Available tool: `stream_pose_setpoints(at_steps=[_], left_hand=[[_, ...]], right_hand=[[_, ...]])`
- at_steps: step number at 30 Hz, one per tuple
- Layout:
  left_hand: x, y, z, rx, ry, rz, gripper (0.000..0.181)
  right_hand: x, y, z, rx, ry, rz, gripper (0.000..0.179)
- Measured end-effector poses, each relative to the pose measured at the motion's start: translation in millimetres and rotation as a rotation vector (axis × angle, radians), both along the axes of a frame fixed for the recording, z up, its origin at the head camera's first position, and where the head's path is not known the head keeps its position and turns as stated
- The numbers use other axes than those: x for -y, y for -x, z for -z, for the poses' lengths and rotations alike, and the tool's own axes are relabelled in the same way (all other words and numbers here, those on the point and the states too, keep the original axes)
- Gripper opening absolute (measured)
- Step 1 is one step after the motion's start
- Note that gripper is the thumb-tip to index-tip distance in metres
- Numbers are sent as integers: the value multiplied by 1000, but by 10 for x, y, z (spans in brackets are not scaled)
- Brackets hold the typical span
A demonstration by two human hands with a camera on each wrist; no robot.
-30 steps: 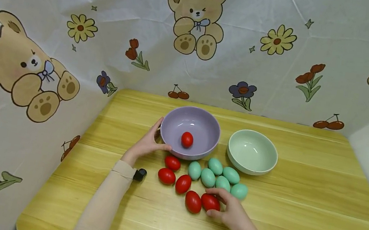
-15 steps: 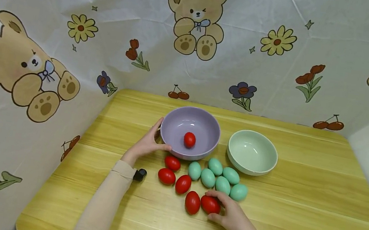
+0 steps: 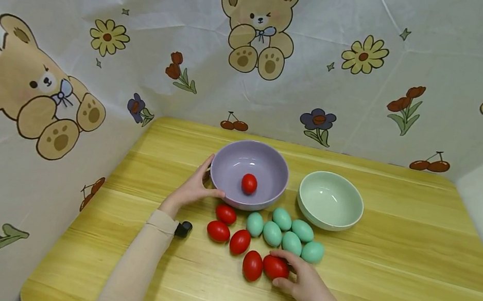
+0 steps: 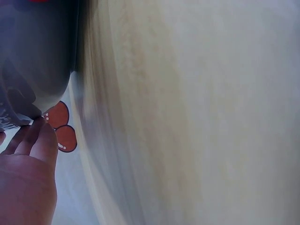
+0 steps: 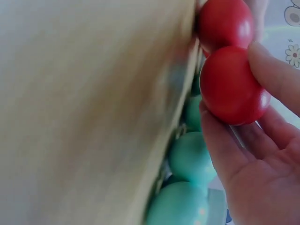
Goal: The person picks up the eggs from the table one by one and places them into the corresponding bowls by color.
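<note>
My left hand (image 3: 191,188) holds the left side of a purple bowl (image 3: 227,161), thumb near the front rim and fingers spread round the outer wall. In the left wrist view the fingertips touch the bowl's grey-looking side (image 4: 37,61). One red egg (image 3: 249,184) lies inside the bowl. Between thumb and fingers, my right hand (image 3: 307,285) grips another red egg (image 3: 275,268), seen close up as a glossy red egg (image 5: 232,86) in the right wrist view. Just left of it lies a red egg (image 3: 252,265), and several green eggs (image 3: 291,243) sit behind the hand.
A pale green bowl (image 3: 330,200) stands right of the purple one, with nothing in it. More red eggs (image 3: 218,231) lie in front of the purple bowl. The wooden table (image 3: 412,259) meets a bear-printed cloth (image 3: 276,109) at its back edge.
The red egg in the purple bowl has rolled slightly right. The red egg beside my right hand has turned more upright in view. My right hand has shifted slightly; the left stays put.
</note>
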State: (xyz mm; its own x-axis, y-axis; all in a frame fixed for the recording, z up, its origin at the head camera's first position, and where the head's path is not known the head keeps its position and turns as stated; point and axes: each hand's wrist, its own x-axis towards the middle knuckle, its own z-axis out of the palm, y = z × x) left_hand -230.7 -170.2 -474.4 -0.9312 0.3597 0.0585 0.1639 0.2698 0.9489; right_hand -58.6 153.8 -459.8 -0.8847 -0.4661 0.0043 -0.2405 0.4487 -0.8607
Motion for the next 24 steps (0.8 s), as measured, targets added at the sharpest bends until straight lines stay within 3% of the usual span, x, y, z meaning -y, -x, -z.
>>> stream_pose_setpoints(at_steps=[8,17,24], left_hand=[[3,-15,-34,-5,11,-4,112],[-34,-160,-321,18,-2,24,108],[-46,-174,-332,26,3,25,108]], right_hand=[[25,99,-163,-70,19,-22,49],[142,312,-391,-173,47,-28,54],[235,489,-524,-297,33,-25,55]])
